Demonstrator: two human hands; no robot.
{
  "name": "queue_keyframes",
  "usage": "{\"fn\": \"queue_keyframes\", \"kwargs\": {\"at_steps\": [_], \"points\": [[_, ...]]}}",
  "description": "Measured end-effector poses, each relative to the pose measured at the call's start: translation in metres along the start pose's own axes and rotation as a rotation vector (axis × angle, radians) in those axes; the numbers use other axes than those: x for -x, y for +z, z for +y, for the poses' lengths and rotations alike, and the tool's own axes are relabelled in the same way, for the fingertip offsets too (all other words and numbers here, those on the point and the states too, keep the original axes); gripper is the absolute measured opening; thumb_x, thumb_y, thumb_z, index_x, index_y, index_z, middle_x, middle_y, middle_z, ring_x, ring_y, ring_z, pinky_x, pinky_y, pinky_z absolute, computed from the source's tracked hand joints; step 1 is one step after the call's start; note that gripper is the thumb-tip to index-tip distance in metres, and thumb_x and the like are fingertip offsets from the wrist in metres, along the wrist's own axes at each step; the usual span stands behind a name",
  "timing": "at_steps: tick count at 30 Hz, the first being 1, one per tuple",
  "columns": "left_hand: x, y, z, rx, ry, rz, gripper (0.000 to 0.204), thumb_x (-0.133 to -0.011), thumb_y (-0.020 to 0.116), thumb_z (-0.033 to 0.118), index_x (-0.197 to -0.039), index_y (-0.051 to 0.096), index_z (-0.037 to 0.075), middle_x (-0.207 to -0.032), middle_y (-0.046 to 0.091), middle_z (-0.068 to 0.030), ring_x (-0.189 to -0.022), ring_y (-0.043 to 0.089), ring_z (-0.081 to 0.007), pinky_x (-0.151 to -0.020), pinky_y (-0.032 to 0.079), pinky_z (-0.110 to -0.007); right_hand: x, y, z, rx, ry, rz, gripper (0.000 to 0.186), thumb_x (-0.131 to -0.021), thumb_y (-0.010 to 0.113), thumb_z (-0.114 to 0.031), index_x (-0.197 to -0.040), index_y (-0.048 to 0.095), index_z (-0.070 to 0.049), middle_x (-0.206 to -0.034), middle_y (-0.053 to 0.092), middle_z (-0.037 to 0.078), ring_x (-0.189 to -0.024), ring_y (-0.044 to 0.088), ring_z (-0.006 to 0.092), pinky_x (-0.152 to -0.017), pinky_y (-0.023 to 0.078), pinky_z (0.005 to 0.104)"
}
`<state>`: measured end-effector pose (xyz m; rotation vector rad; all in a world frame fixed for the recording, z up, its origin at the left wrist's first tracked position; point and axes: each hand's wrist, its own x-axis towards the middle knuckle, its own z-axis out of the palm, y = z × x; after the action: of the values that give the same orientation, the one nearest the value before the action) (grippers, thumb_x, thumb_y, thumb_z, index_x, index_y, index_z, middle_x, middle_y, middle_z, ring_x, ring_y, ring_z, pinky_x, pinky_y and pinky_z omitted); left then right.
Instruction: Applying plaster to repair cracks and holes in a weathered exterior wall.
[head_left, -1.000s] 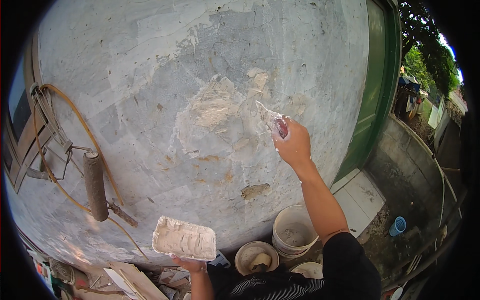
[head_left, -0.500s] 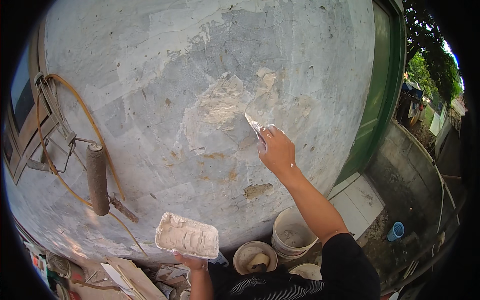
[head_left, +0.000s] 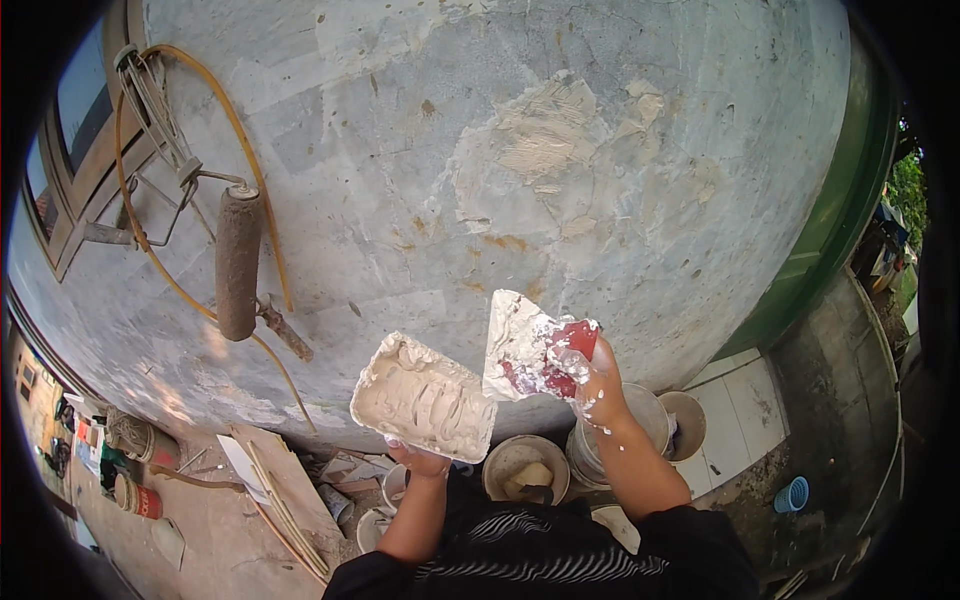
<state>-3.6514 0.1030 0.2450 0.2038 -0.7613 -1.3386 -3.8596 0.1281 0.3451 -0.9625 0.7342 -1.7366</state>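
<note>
My left hand [head_left: 420, 458] holds up a rectangular tray of filler paste [head_left: 425, 395] from beneath, its fingers mostly hidden under the tray. Cream paste coats the inside and rim. Right beside the tray, my right hand [head_left: 596, 385] is closed around the red grip of a putty knife [head_left: 515, 340]. The wide blade is turned up and loaded with white paste, and paste also smears the handle and my fingers. Beyond both hands stands a grey, worn wall [head_left: 370, 200]. A fresh cream patch of filler [head_left: 548, 125] shows on it, with combed ridges.
A dirty paint roller [head_left: 238, 265] and an orange-brown hose [head_left: 225, 100] hang at the wall's left, near a window. Several buckets [head_left: 525, 468] stand at its foot. Wood boards [head_left: 275, 480] lie lower left. At right are a green door [head_left: 800, 270] and a blue cup [head_left: 791, 494].
My right hand has come down from the wall patch to beside the tray, turning the putty knife so its paste-covered blade shows. The tray has risen slightly and the view has shifted left.
</note>
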Motion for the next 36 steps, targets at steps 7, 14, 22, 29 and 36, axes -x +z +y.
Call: {"fn": "queue_keyframes", "kwargs": {"at_steps": [7, 14, 22, 29, 36], "points": [[0.004, 0.002, 0.006, -0.04, 0.029, -0.038, 0.093, -0.074, 0.044, 0.068, -0.142, 0.018, 0.012, -0.143, 0.028, -0.0129, -0.129, 0.033, -0.0347, -0.104, 0.03, -0.052, 0.021, 0.013, 0.031, 0.138, 0.004, -0.012, 0.011, -0.088, 0.056, -0.005, -0.097, 0.059, 0.001, -0.087, 0.062, 0.002, -0.079, 0.055, 0.0081, -0.072, 0.045, 0.0245], [0.012, 0.009, 0.005, -0.061, -0.202, -0.027, 0.095, -0.072, 0.053, 0.064, -0.143, 0.016, 0.012, -0.143, 0.028, -0.0132, -0.129, 0.033, -0.0336, -0.105, 0.03, -0.052, 0.022, 0.019, 0.022, 0.486, -0.154, -0.092, 0.01, -0.085, 0.058, -0.003, -0.092, 0.061, 0.003, -0.08, 0.063, 0.005, -0.073, 0.055, 0.009, -0.067, 0.045, 0.0248], [0.015, 0.013, -0.002, -0.017, -0.244, -0.164, 0.105, -0.068, 0.067, 0.055, -0.143, 0.011, 0.009, -0.142, 0.027, -0.0141, -0.13, 0.031, -0.0335, -0.106, 0.03, -0.05, 0.017, 0.027, 0.011, 0.392, -0.311, -0.01, 0.013, -0.081, 0.059, 0.004, -0.095, 0.06, 0.006, -0.085, 0.063, 0.009, -0.075, 0.059, 0.012, -0.067, 0.047, 0.0242], [0.02, 0.011, -0.002, 0.058, -0.269, -0.163, 0.1, -0.071, 0.067, 0.05, -0.142, 0.013, 0.005, -0.14, 0.03, -0.0155, -0.127, 0.036, -0.0335, -0.104, 0.033, -0.048, 0.013, 0.034, 0.019, 0.396, -0.371, -0.052, 0.015, -0.078, 0.06, 0.007, -0.093, 0.06, 0.008, -0.087, 0.063, 0.012, -0.077, 0.061, 0.0157, -0.067, 0.048, 0.0256], [0.025, -0.001, -0.001, -0.116, -0.303, -0.105, 0.1, -0.071, 0.057, 0.063, -0.142, 0.015, 0.008, -0.142, 0.029, -0.0145, -0.129, 0.033, -0.0322, -0.106, 0.03, -0.048, 0.013, 0.035, 0.043, 0.596, -0.485, -0.067, 0.013, -0.076, 0.062, 0.003, -0.089, 0.061, 0.006, -0.084, 0.063, 0.017, -0.073, 0.062, 0.0215, -0.063, 0.048, 0.0291]]}}
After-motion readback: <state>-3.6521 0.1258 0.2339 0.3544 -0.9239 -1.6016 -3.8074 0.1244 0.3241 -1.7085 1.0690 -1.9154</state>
